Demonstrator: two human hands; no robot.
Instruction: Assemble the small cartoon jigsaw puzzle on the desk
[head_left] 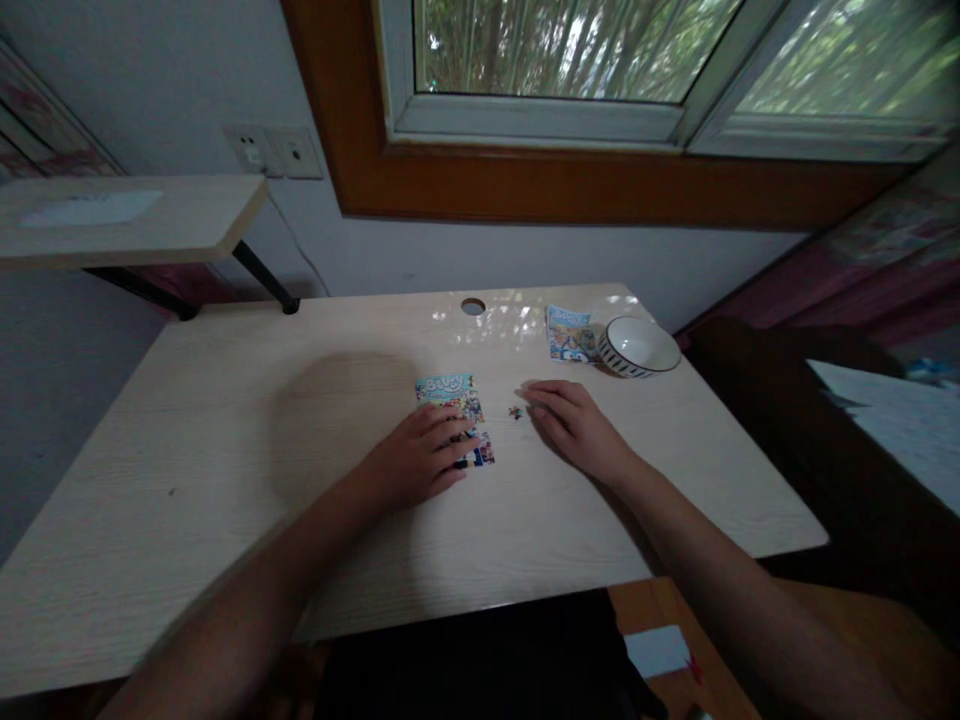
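Observation:
My left hand (424,455) lies palm down with fingers apart on a colourful jigsaw puzzle (444,386) on the desk, covering much of its lower left part. A gap runs across the puzzle near my fingertips. Just right of it, a small loose puzzle piece (515,412) rests on the wood. Beside that piece is my right hand (574,420), its fingers stretched toward the left, apart and with nothing visible in them. Farther back on the right, a colourful printed sheet (571,335) touches or lies partly under a white bowl with dark marks (639,347).
The pale desk (360,560) has a round cable hole (473,307) at its back edge. A raised shelf (135,220) on black legs stands at the back left. Behind the desk are a wall and a window. Papers (892,430) lie on a dark surface at the right.

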